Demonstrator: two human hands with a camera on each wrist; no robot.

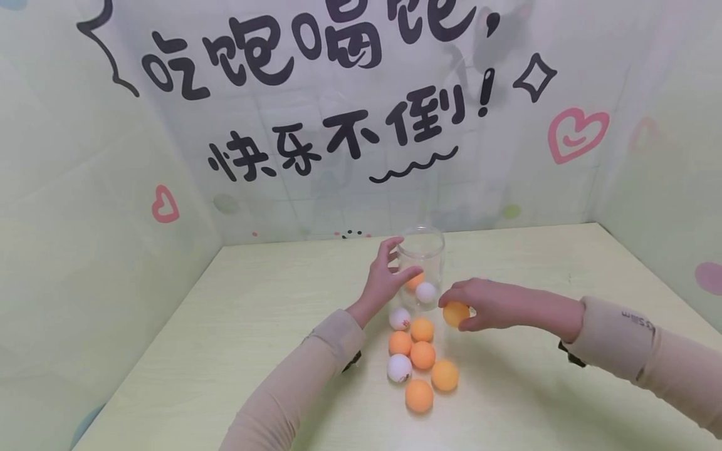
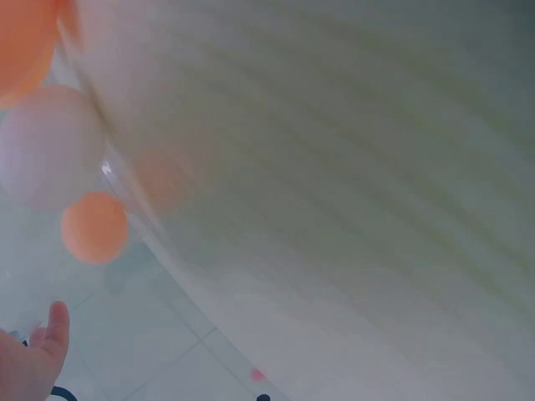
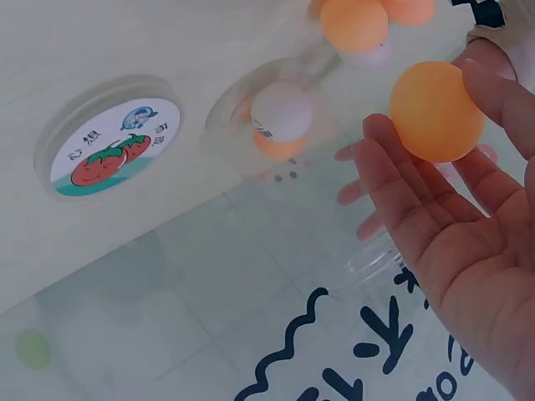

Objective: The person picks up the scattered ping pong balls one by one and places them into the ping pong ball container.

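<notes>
While left hand (image 1: 386,280) holds jar (image 1: 430,254), right hand (image 1: 489,304) pinches orange ball (image 1: 454,315); balls (image 1: 422,355) nearby

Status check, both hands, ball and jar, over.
Left hand holds the clear jar. Right hand pinches an orange ball outside it. White ball and second orange ball inside. Nothing seen blocking the jar's open top.

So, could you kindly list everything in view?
Table: 1, pale, foreground
Backdrop: 1, whitish printed black and pink, behind table
Jar: 1, transparent, upright on table
Jar balls: 2 visible, orange and white, inside
Loose orange balls: 5, orange, before jar
Loose white balls: 2, white, beside these
Held ball: 1, orange, beside jar
Printed disc: 1, multicoloured, on table
Sleeves: 2, beige, either side
Wrist gear: 2, black, at sleeve cuffs
Left hand: 1, bare, around jar
Right hand: 1, bare, pinching held ball
</notes>
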